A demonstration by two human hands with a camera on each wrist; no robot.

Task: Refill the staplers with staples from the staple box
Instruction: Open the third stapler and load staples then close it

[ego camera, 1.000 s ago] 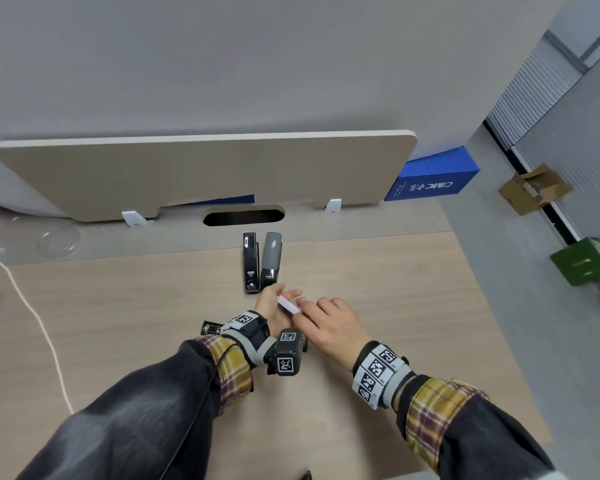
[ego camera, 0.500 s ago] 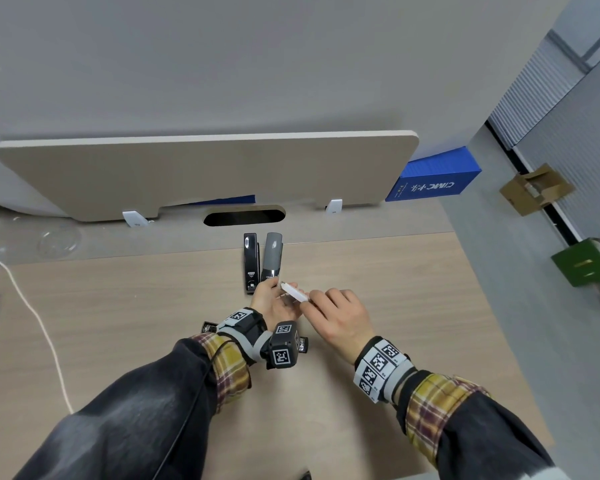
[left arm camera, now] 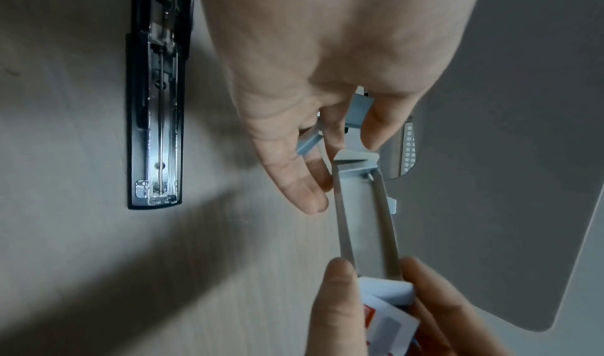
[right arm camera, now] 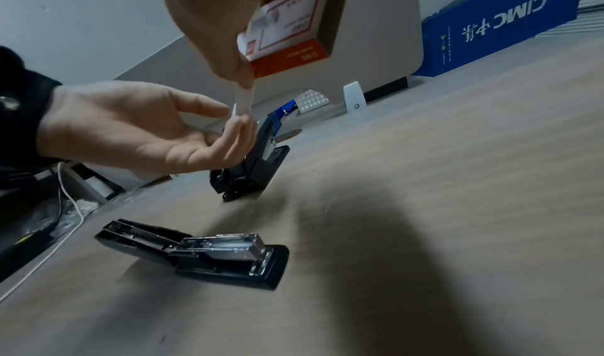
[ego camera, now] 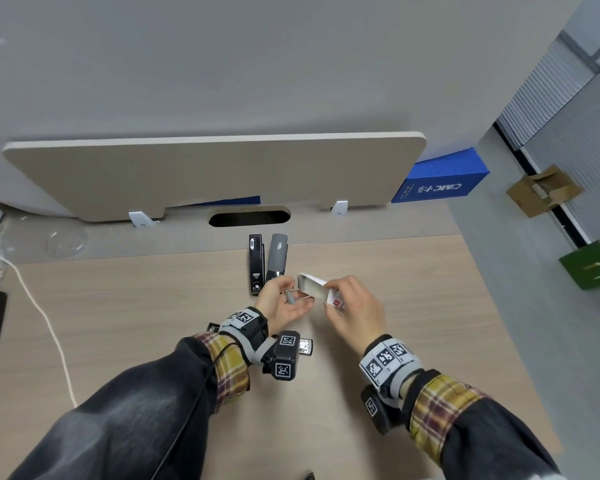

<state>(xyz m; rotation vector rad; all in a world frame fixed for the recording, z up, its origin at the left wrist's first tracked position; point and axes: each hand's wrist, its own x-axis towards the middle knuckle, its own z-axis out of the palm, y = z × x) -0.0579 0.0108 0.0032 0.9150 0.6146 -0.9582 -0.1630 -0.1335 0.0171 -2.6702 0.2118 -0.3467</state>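
Head view shows your right hand (ego camera: 355, 310) has pulled the staple box (ego camera: 321, 289) open since a moment ago, gripping its sleeve above the counter (ego camera: 413, 306) middle. Your left hand (ego camera: 284, 303) pinches a staple strip (ego camera: 290, 297), ready for the open stapler (right arm camera: 209, 252).

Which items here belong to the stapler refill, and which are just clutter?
Job:
- staple box, gripped by right hand, its inner tray slid out
- staple strips in left hand
- open black stapler
- two staplers by the desk's cable slot

Lying about:
- blue CIMC box
- white cable
- cardboard box on the floor
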